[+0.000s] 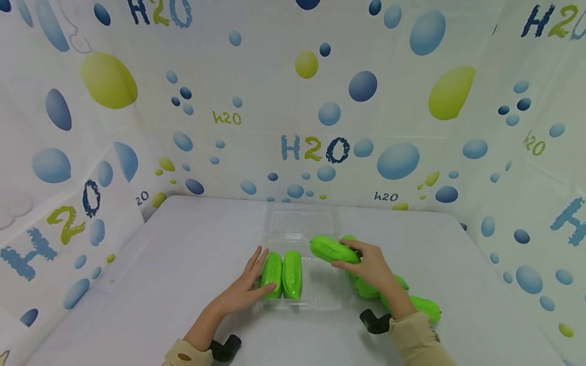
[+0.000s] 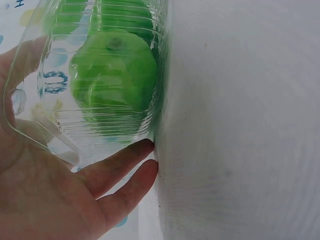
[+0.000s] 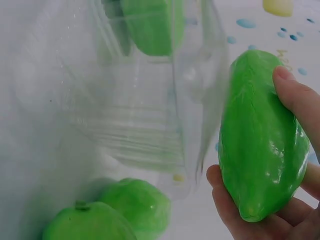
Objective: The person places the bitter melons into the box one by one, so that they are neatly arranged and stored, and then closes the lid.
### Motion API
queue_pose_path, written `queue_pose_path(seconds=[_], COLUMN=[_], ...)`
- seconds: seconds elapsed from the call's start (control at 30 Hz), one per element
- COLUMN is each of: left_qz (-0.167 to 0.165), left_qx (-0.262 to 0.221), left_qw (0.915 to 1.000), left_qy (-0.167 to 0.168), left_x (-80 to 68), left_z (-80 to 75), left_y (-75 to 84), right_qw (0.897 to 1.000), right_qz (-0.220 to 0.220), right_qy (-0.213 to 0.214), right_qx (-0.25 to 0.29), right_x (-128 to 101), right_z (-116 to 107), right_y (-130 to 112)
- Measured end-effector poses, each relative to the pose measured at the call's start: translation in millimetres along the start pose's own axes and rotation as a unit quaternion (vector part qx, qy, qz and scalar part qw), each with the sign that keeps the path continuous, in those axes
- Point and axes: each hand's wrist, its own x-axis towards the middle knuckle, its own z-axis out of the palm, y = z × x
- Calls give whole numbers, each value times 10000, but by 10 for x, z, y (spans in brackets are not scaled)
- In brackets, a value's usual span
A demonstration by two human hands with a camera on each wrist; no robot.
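White table w/ bubble-print "H2O" curtain walls round it. On it, centre, a clear plastic clamshell tray, lid open toward the back. Two bright green plastic cucumbers lie side by side in the tray's left part, touching each other. More loose green cucumbers on the table just right of the tray, partly hidden by the right forearm. Right hand grips another green cucumber, thumb + fingers curled round it, held above the tray's right part. Left hand flat, fingers straight, pressed against the tray's left wall; holds nothing.
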Motion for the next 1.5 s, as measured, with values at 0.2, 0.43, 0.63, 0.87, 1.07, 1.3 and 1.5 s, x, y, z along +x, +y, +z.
queue_pose_path(seconds=[0.2, 0.43, 0.63, 0.87, 1.07, 1.3, 1.5], left_qz=[6, -59, -110, -64, -118, -69, -62], left_qx=[-49, 4, 33, -26, -112, -23, 103], left_qw=[10000, 10000, 9999, 10000, 9999, 10000, 9999], left_qy=[-13, -11, 13, -21, 2, -16, 11], left_x=[10, 2, -13, -7, -21, -25, -17], left_z=[9, 1, -8, -6, 9, 14, -2], left_y=[-4, 21, 17, -10, -4, 7, 14], right_qw=[9999, 9998, 9999, 9999, 9989, 9973, 9954], right_qz=[85, 179, 70, -57, 7, 179, 237], right_qy=[-57, -104, -137, -131, -127, -17, 87], right_qx=[-28, 38, 46, -95, -448, -707, -928], right_x=[25, 33, 27, 16, -2, -21, -1], right_z=[86, 183, 308, 409, 480, 520, 546], right_y=[-46, -128, -161, -210, -210, -209, -227])
